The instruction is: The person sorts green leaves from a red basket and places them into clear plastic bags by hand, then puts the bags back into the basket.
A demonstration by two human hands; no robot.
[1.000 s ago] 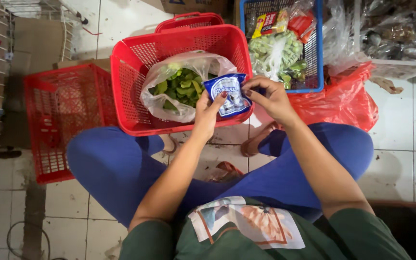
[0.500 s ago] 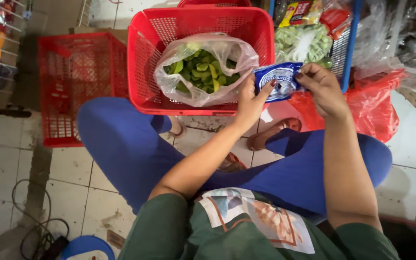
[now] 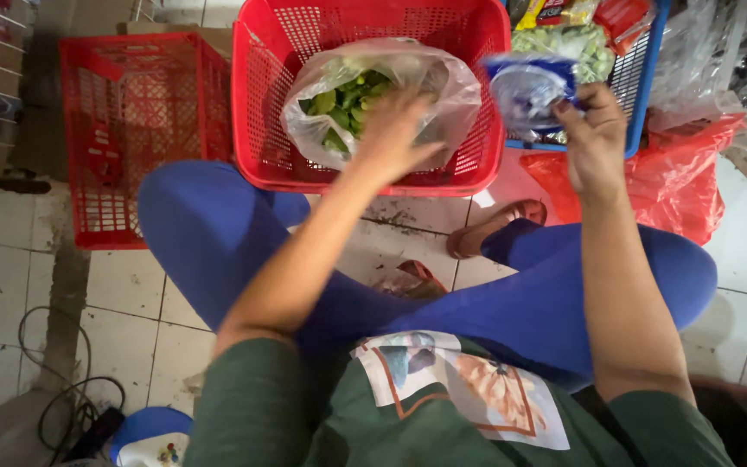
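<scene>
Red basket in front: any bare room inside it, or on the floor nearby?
Inside the red basket, bare mesh shows left of the bag of greens, which fills the rest under the left hand. The second red basket looks empty. Bare tiles lie below it. The blue basket, behind the right hand and blue packet, is crowded.

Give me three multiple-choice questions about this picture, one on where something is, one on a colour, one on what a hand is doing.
1. Where is the clear bag of green vegetables?
A. In the red basket straight ahead
B. On the tiled floor
C. In the blue basket

2. What colour is the basket behind the right hand?
A. Yellow
B. Blue
C. Black

3. What is the right hand doing?
A. Resting on a knee
B. Lying flat on the floor
C. Holding up a small blue and white packet

Answers: 1 A, the bag sits inside the red mesh walls, under the left hand. 2 B, its rim is blue. 3 C, the fingers grip the packet's lower edge.
</scene>
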